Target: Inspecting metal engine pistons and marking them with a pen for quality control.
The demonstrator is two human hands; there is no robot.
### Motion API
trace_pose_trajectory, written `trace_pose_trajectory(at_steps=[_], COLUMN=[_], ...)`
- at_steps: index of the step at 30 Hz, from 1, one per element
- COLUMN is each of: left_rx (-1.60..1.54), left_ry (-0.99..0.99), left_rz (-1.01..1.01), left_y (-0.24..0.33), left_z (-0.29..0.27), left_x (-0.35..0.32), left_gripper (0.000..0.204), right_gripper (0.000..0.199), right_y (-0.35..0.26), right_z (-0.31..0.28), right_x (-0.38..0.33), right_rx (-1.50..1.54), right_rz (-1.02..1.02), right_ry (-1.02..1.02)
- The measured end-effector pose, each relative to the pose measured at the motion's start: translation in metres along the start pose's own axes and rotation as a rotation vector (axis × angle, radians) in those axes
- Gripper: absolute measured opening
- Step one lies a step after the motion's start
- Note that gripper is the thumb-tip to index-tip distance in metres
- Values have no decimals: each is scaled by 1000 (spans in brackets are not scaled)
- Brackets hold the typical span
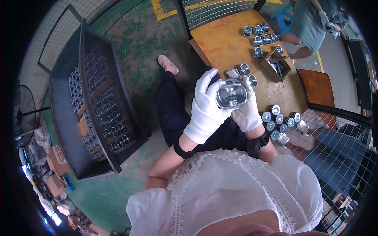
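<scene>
A shiny metal engine piston (232, 95) is held up in front of my lap, its open underside with the inner webs facing me. My left hand (204, 112), in a white glove, wraps its fingers around the piston's left side. From the right, my right hand (248, 111), gloved in white too, grips the same piston with fingers along its edge. Just beyond my hands, another piston (245, 69) stands on the wooden tabletop (224, 41), and one more piston (252, 81) sits close to my right fingertips.
Several pistons (258, 41) stand at the table's far right, near a wooden box (276, 70) of tools. More pistons (279, 118) sit crown-up on the right by a wire mesh (338, 145). Left stands a metal cart (65, 118) with rows of pistons. Another gloved person (309, 27) is beyond.
</scene>
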State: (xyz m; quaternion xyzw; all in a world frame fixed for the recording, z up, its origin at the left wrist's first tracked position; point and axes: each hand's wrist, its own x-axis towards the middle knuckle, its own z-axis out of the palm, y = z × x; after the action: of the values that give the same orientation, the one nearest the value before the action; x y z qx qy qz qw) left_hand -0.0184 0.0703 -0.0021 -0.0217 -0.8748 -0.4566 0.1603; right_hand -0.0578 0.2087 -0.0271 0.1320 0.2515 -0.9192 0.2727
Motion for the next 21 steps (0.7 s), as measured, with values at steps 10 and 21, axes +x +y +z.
trace_pose_trajectory(at_steps=[10, 21], left_rx=[-37, 63], left_ry=[-30, -318], left_rz=[-3, -74], left_y=[-8, -41], left_z=[6, 43], left_x=[10, 17], left_gripper=[56, 81], right_gripper=[60, 36], right_y=[-10, -22], right_z=[-21, -216], right_x=[12, 81], right_rx=[-321, -840], right_rz=[-23, 120], right_ry=[0, 638])
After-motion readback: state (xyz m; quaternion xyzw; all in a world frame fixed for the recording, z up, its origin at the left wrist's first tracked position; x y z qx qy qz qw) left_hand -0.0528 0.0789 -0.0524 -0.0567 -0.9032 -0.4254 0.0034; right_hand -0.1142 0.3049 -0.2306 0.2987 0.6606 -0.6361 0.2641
